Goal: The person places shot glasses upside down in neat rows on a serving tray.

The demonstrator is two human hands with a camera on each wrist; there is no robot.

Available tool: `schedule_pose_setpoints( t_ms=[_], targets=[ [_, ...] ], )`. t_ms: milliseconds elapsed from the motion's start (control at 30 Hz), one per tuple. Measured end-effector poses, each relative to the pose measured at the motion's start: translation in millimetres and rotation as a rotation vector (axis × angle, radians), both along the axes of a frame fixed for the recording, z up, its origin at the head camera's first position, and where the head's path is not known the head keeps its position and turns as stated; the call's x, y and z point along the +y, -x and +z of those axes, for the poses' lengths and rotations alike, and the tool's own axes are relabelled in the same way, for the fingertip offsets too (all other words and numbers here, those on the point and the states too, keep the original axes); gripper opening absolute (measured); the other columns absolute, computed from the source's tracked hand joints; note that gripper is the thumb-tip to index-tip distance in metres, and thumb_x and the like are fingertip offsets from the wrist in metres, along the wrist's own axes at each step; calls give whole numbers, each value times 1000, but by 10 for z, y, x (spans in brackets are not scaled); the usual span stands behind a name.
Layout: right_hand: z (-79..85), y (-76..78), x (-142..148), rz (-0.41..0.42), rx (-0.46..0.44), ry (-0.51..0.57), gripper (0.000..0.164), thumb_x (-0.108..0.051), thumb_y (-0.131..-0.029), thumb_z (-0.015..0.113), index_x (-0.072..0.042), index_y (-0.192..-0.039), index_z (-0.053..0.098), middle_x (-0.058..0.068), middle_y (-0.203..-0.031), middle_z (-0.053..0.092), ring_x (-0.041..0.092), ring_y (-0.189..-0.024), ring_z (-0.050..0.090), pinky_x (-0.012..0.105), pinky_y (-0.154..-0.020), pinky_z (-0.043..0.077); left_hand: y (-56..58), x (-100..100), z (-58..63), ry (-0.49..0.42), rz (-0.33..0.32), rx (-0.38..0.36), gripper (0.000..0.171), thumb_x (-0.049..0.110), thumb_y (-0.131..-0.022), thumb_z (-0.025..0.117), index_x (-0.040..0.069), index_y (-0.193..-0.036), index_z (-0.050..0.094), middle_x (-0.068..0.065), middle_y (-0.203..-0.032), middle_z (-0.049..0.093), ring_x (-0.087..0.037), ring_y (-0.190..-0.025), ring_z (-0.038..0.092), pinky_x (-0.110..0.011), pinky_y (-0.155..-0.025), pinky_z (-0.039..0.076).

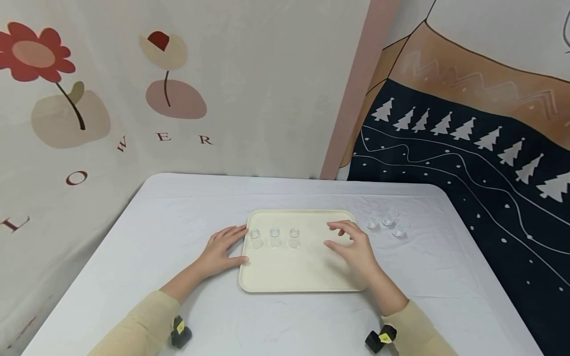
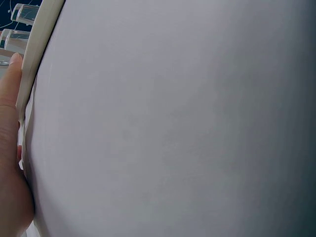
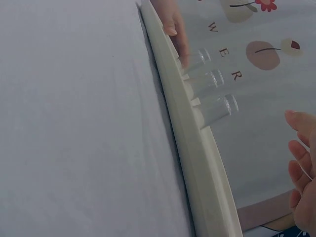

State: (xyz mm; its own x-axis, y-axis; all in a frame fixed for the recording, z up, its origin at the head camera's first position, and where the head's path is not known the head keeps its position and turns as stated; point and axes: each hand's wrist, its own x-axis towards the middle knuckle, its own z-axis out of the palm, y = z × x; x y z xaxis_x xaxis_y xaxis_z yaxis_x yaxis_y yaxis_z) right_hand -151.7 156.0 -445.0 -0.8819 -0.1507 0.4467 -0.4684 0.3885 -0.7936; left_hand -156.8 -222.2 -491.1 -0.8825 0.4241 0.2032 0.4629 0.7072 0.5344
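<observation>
Three small clear glasses point(image 1: 274, 238) stand in a row on the left half of a cream tray point(image 1: 303, 277), thick ends up. My left hand point(image 1: 222, 251) rests at the tray's left edge, fingers stretched out and thumb spread, beside the leftmost glass point(image 1: 255, 239). Above the tray's right part hovers my right hand point(image 1: 356, 247), with thumb and fingers apart and nothing between them. The right wrist view shows that hand point(image 3: 303, 168) off to the side of the glasses point(image 3: 215, 111). Only part of the left hand point(image 2: 10, 148) enters the left wrist view, along the tray's rim point(image 2: 37, 54).
Several more clear glasses point(image 1: 387, 222) stand on the white tablecloth point(image 1: 285, 326) just right of the tray, beyond my right hand. A wall hanging with printed flowers point(image 1: 267, 89) and a dark one with trees point(image 1: 423, 148) surround the table.
</observation>
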Motion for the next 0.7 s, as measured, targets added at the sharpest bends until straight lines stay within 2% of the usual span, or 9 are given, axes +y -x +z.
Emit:
schedule_pose_setpoints(
  t_ms=[133, 333, 567, 700],
  targets=[
    [25, -22, 136, -33, 26, -22, 42, -5, -71, 85, -7, -110, 71, 2, -100, 68, 19, -84, 54, 43, -70, 36, 6, -2, -4, -1, -1, -8, 77, 44, -82, 74, 7, -143, 44, -12, -149, 38, -39, -135, 29, -63, -104, 15],
    [89, -97, 340, -81, 20, -48, 43, -3, -70, 85, -8, -110, 70, 1, -103, 67, 13, -85, 52, 42, -73, 35, 7, -3, 5, 7, 3, -31, 78, 44, -82, 73, 7, -144, 43, -11, -150, 37, -38, -136, 27, -63, -105, 14],
    [135, -177, 593, -107, 71, -85, 49, 0, -67, 85, -7, -113, 70, 6, -110, 66, 15, -87, 52, 29, -75, 34, 9, -4, 9, 9, 7, -40, 80, 45, -80, 74, 8, -144, 43, -11, -150, 37, -37, -136, 27, -62, -106, 14],
    [167, -212, 755, -118, 86, -123, 51, 1, -67, 86, -7, -114, 69, 5, -111, 66, 14, -87, 51, 26, -76, 33, 12, -6, 13, 16, 12, -59, 81, 46, -80, 74, 9, -145, 43, -10, -151, 36, -36, -137, 26, -60, -107, 13]
  ],
)
